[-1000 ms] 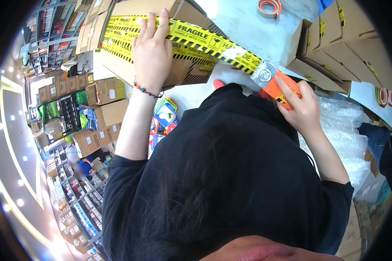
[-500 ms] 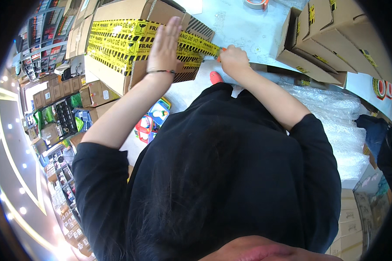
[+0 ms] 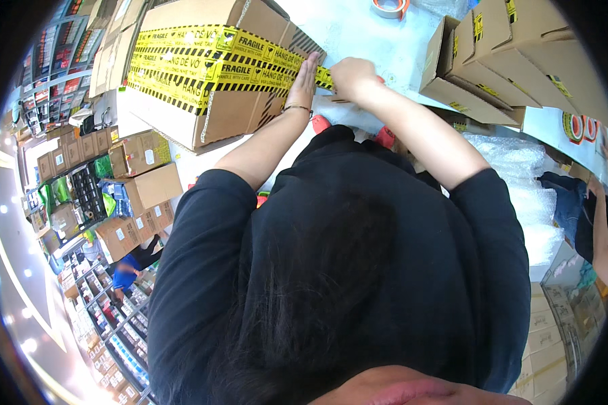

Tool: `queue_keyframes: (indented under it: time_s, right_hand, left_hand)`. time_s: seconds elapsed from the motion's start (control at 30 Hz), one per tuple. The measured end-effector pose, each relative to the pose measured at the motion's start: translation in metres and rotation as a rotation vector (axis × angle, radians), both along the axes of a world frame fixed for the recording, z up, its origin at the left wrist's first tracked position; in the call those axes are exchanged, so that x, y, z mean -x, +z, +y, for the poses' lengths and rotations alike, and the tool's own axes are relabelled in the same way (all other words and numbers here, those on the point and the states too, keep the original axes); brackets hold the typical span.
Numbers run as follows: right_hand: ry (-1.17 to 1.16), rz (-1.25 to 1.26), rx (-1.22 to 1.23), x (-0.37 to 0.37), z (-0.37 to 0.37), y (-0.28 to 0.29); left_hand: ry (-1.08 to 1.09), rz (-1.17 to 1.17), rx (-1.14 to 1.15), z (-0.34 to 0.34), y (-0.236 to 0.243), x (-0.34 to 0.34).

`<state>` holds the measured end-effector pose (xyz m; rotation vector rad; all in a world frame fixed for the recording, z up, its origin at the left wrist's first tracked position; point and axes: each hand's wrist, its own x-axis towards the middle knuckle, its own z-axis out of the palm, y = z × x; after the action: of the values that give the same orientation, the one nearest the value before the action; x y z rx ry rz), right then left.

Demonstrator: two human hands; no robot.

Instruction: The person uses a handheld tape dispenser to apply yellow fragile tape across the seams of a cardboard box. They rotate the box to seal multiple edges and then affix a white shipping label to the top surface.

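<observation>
A large cardboard box (image 3: pixel 226 125) lies at the upper left. Bands of yellow-and-black packing tape (image 3: pixel 240 71) run across its top and down the side facing me. My left hand (image 3: pixel 305 81) is held flat, fingers straight, against the taped side near the right end. From there a short strip of tape stretches to my right hand (image 3: pixel 353 77), which is closed around the tape's end. A bit of orange shows beside that fist; the rest of what it grips is hidden by my fingers.
On the pale blue table (image 3: pixel 358 40) lies an orange-cored tape roll (image 3: pixel 390 8). Cardboard boxes (image 3: pixel 503 61) and more tape rolls (image 3: pixel 577 128) are at right, bubble wrap (image 3: pixel 520 196) below. One person (image 3: pixel 591 223) is at the right edge, another in blue (image 3: pixel 125 273) at far left.
My left hand has slid right along the taped side toward the box's right end. My right hand stays near the strip's end, slightly higher. The view has shifted a little.
</observation>
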<state>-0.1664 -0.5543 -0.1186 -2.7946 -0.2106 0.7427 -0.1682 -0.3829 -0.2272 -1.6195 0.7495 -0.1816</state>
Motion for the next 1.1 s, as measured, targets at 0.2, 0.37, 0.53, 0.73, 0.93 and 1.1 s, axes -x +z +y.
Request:
queue_keyframes:
  time_s: [0.2,0.37,0.53,0.73,0.93,1.1]
  right_hand:
    - [-0.038,0.392,0.066,-0.034,-0.026,-0.006]
    - [-0.058,0.332,-0.067,0.014,-0.086,-0.035]
    - [-0.258,0.177,-0.447,0.078,-0.115,-0.012]
    - [-0.401,-0.310,-0.653,0.123,-0.108,0.057]
    - [-0.307,-0.541,-1.077,0.118,-0.091,0.102]
    - [-0.207,-0.570,-1.200,0.094,-0.055,0.122]
  left_hand:
    - [-0.041,0.116,0.003,0.007,-0.031,-0.010]
    - [-0.045,0.193,0.066,0.011,-0.046,-0.010]
    - [0.040,0.322,0.058,-0.003,-0.033,-0.005]
    - [0.032,0.941,1.187,-0.017,0.085,0.031]
    - [0.337,1.676,2.313,0.122,0.292,0.046]
    - [0.214,0.075,2.745,0.269,0.281,-0.023]
